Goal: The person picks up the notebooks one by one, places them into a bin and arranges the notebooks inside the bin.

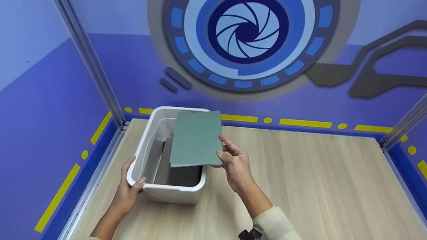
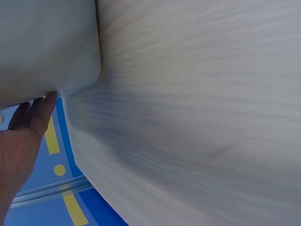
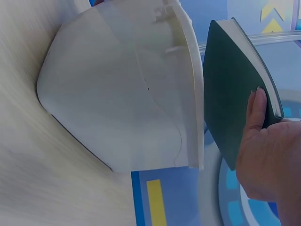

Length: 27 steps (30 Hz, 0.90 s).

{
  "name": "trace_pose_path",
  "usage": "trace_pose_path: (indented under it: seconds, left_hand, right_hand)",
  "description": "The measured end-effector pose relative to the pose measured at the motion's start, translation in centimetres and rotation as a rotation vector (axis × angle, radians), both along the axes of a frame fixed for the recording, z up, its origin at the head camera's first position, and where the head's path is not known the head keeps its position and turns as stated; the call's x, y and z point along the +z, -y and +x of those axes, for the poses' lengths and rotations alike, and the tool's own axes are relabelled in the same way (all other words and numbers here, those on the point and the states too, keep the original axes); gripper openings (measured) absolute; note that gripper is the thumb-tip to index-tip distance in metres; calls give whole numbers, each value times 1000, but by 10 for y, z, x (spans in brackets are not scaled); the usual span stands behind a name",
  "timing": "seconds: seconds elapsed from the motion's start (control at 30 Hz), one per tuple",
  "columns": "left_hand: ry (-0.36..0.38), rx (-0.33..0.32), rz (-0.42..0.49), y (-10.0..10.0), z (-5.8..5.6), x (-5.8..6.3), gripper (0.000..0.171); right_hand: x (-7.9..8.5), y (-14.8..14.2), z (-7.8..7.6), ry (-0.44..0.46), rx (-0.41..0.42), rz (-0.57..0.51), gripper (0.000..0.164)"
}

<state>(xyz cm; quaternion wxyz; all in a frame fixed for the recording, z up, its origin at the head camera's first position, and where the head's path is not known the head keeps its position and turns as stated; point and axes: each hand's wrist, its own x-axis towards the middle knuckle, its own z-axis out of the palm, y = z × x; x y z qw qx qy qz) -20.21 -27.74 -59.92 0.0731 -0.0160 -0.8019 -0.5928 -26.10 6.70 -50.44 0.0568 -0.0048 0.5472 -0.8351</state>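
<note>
A green notebook [image 1: 196, 138] with white page edges is held above the right side of a white plastic bin [image 1: 170, 193]. My right hand [image 1: 237, 166] pinches it by its right edge, thumb on top and fingers beneath; the right wrist view shows the green notebook [image 3: 233, 89] just beyond the bin's rim. My left hand [image 1: 127, 191] grips the near left corner of the bin, thumb over the rim and fingers along the outer wall. Inside the bin lies a dark grey-brown flat item [image 1: 177, 175], partly hidden under the notebook.
The bin stands on a light wood table [image 1: 307, 198], toward its left side. Blue panels with yellow marks rise behind and at both sides, and a metal post [image 1: 87, 55] stands at the back left corner. A black strap [image 1: 249, 236] hangs by the right sleeve.
</note>
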Motion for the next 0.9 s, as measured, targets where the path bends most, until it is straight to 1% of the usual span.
trace_pose_path:
  seconds: [0.17, 0.43, 0.77, 0.9]
  left_hand:
    - [6, 3, 8, 0, 0, 0, 79]
    - [-19, -1, 32, -1, 1, 0, 79]
    - [-8, 3, 26, -1, 2, -1, 80]
    - [-13, 13, 20, -1, 1, -1, 79]
  right_hand:
    - [-1, 5, -1, 10, 4, 4, 58]
    - [2, 16, -1, 25, -3, 2, 60]
    - [1, 23, -1, 59, 3, 19, 59]
    - [1, 26, -1, 54, 13, 20, 59]
